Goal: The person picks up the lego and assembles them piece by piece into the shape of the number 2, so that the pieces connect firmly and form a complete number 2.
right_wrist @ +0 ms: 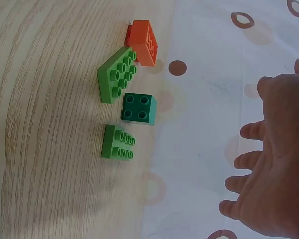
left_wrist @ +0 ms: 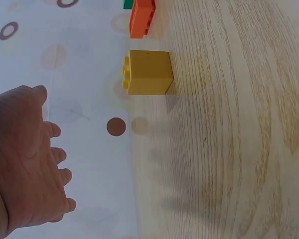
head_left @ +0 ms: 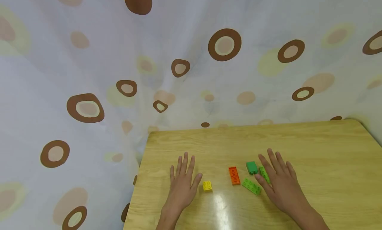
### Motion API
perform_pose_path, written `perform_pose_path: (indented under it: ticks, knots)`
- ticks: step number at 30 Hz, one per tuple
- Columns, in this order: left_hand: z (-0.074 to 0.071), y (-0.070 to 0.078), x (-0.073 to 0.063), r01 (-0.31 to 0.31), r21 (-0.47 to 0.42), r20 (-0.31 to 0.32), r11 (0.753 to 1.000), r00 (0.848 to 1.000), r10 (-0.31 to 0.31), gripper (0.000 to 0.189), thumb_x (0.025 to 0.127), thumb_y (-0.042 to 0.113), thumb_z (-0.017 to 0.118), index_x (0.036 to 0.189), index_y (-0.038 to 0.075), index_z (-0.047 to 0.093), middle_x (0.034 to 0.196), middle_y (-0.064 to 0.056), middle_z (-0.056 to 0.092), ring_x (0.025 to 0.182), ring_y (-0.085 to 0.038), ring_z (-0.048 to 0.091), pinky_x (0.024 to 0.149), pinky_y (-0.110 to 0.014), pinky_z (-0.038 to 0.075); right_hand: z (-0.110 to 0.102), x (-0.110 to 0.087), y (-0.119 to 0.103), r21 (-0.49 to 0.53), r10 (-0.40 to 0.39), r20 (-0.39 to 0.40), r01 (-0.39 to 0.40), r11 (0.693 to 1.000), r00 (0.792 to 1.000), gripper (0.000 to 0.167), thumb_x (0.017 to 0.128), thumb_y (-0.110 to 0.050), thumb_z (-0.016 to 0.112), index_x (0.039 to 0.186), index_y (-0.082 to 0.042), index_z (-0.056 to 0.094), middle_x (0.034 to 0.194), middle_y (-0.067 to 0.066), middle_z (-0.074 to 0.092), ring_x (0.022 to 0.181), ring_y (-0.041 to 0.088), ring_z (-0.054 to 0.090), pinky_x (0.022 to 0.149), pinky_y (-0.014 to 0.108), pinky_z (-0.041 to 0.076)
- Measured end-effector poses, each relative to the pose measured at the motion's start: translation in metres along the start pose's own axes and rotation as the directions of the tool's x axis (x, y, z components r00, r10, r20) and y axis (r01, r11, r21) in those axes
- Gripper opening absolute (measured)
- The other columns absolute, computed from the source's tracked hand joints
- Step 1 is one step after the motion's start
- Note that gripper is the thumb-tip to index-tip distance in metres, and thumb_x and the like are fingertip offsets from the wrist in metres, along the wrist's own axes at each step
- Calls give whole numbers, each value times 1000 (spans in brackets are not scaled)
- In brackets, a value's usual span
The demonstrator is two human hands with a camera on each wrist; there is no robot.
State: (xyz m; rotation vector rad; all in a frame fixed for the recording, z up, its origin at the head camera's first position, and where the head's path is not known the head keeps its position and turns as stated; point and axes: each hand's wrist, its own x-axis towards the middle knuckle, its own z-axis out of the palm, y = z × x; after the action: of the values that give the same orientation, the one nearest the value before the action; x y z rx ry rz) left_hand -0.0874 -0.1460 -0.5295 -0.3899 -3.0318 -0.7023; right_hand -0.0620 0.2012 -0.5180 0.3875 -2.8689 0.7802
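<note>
My left hand (head_left: 182, 187), fingers spread and straight, is over the left part of the table with nothing held. Just right of its thumb stands a small yellow building brick (head_left: 207, 186), studs up; the left wrist view shows the same yellow brick (left_wrist: 149, 72) apart from the fingers. My right hand (head_left: 280, 183) is likewise spread and holds nothing. Beside its thumb lie a dark green brick (head_left: 252, 167), a light green brick (head_left: 251, 186) and a second light green brick (head_left: 264, 174), partly covered by the hand. An orange brick (head_left: 234, 175) lies between the hands, its hollow side showing.
The light wooden table (head_left: 334, 157) has a rounded far right corner. A white curtain (head_left: 191, 41) with brown, peach and yellow spots hangs behind it and along its left side. Light glares off the table (head_left: 221, 208) near the front.
</note>
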Motion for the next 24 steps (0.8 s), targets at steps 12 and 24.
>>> perform_pose_path:
  ticks: [12,24]
  knots:
    - [0,1,1,-10,-42,32,999,999,11,69,114,49,41,171,17,18,177,-9,3,163,-34,1,125,-72,3,0,0,-2,25,-35,-59,36,999,998,69,109,-38,61,165,-7,35,171,25,24,159,47,17,124,71,12]
    - [29,-18,3,32,-482,156,876,986,50,85,101,45,72,169,20,26,165,-5,40,149,-34,42,115,-58,44,33,-9,17,151,78,45,-84,985,996,44,100,-31,77,130,0,68,120,12,71,99,27,69,78,48,61]
